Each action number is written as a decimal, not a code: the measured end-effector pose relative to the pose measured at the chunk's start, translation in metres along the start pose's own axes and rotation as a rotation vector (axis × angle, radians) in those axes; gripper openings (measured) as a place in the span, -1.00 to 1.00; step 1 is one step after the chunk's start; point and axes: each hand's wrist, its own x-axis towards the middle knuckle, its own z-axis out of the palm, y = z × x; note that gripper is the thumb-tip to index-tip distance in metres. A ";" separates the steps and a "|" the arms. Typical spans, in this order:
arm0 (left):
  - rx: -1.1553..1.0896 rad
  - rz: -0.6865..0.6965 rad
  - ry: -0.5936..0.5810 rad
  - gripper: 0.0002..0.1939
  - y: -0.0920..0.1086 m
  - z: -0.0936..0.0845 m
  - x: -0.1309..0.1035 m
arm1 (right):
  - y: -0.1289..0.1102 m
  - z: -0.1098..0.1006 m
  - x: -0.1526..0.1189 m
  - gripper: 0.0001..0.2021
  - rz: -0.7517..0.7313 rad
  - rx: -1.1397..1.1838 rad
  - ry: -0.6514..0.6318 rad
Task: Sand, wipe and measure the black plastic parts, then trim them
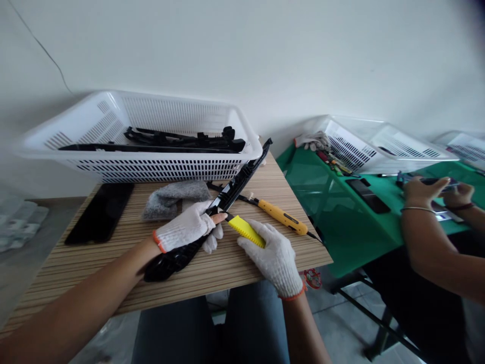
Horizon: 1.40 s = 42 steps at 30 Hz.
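A long black plastic trim piece (244, 179) slants across the wood-grain table, its far end near the basket's corner. My left hand (189, 225), in a white knit glove with a bare fingertip showing, is closed around its middle. My gloved right hand (273, 253) grips a yellow-handled cutter (245, 230), whose dark front end meets the trim beside my left fingers; its blade cannot be made out. Behind my right hand lies a yellow-handled soldering iron (284, 216) with a cord. Grey fuzzy material (176, 196) rests behind my left hand.
A white basket (159, 169) of black plastic parts stands at the table's back. A black phone (100, 212) lies left. Rightward, a co-worker's hands (420, 192) hold a dark object over a green table (364, 237), near another phone (367, 196) and white baskets (352, 144).
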 end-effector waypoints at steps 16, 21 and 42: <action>-0.083 -0.023 0.008 -0.64 0.000 0.006 0.002 | -0.004 0.000 -0.002 -0.58 0.005 -0.151 -0.001; -0.084 -0.070 0.035 -0.70 0.002 0.009 0.002 | -0.002 0.003 -0.005 -0.58 -0.029 -0.200 0.036; -0.010 0.007 0.029 -0.65 0.005 0.007 -0.001 | 0.004 -0.002 -0.003 -0.57 0.061 0.154 -0.018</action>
